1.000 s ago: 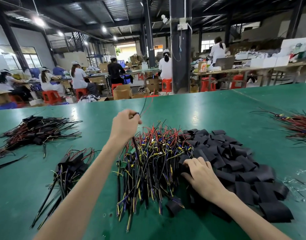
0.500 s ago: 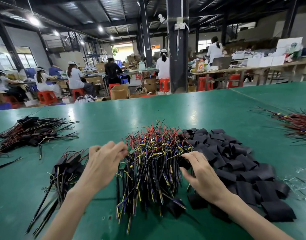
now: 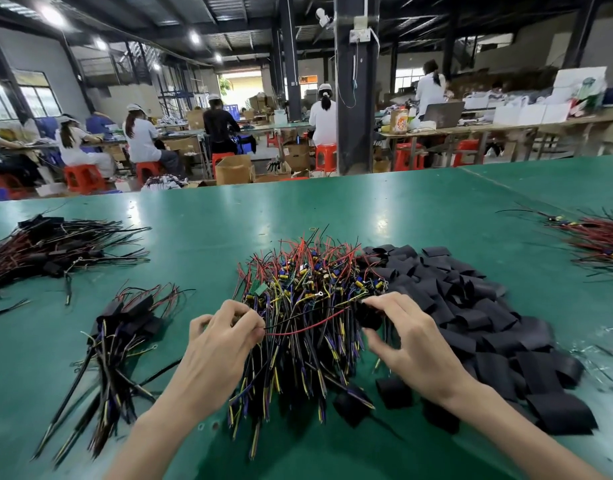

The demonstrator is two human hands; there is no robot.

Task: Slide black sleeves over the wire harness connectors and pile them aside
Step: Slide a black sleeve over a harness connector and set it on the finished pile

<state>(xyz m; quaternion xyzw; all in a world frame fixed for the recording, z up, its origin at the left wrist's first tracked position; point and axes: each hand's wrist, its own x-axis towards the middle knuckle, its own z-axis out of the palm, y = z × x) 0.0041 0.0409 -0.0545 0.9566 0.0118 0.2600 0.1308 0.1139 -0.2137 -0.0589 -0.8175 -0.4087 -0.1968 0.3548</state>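
Wire harnesses [image 3: 308,306] lie in one tangled heap on the green worktop [image 3: 332,209] straight in front of me, their cut ends pointing my way. My left hand [image 3: 222,344] sits at the heap's left edge, its fingers [image 3: 242,317] curled and pinching a red wire [image 3: 308,328] that stretches across toward my right hand [image 3: 415,337]. That hand rests on the heap's right edge, with its fingers [image 3: 391,301] and thumb bent round a black sleeve [image 3: 367,317]. Just right of it spreads the pile of loose black sleeves [image 3: 488,334], touching the heap. To my left, apart from the heap, lies a smaller bundle of sleeved harnesses [image 3: 125,341]. Farther back on the left I see a larger dark pile [image 3: 55,251], and at the far right edge a spread of red wires [image 3: 596,244]. Beyond the worktop, people [image 3: 142,140] in white sit on red stools [image 3: 83,176] at long benches, and a dark pillar [image 3: 346,116] rises in the middle.
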